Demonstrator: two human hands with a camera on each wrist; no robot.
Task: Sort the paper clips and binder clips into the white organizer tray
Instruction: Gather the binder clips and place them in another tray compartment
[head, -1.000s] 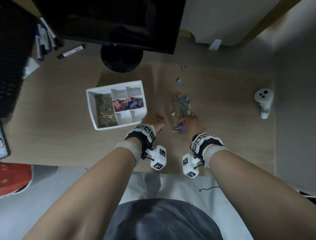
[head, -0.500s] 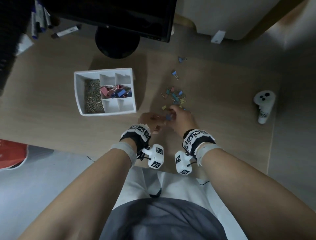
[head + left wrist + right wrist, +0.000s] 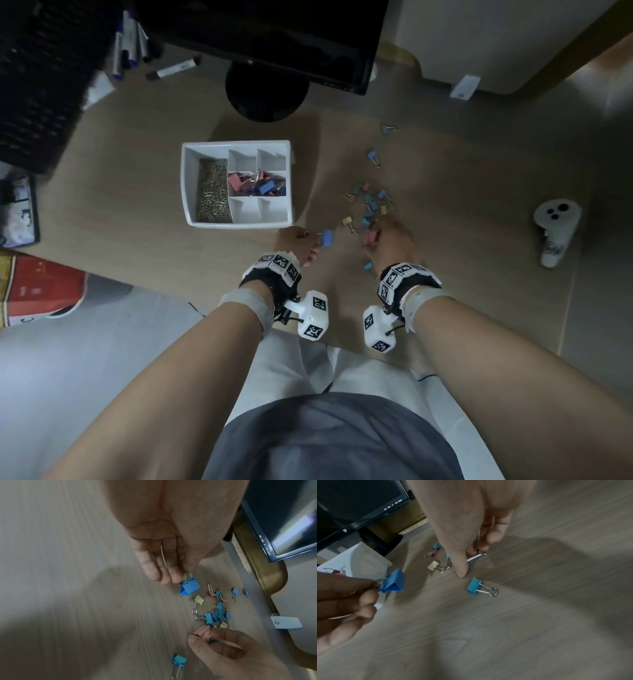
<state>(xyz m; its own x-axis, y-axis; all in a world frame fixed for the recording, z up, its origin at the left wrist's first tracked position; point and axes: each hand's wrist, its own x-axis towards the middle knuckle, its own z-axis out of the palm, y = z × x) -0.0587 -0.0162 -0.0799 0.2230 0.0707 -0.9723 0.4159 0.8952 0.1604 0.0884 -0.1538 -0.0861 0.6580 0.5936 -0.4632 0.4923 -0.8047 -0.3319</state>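
Our left hand has its grip closed on the wire handles of a big blue binder clip, pinched between thumb and fingertips, body hanging free just off the near right corner of the white organizer tray. Our right hand is curled over the loose pile, its grip pinching a pink clip (the wrist views show the wire loops between thumb and fingers).

Taking things from largest down: the wooden tabletop carries everything, with a dark monitor at the back and a white controller off to the right. The tray sits left of centre; its long left compartment holds paper clips, and its middle compartment holds pink and blue binder clips, while the smaller cells look bare. The scattered clips lie right of the tray, with two stragglers farther back and one teal clip near our right wrist.

We judge the step in hand to be carrying the blue clip to the middle compartment. To do it well, we keep the pinch on the handles firm, lift clear of the tray wall, and release low over the compartment so nothing bounces into the paper clips. Our right hand should lift its clip straight up so it doesn't drag neighbours along.
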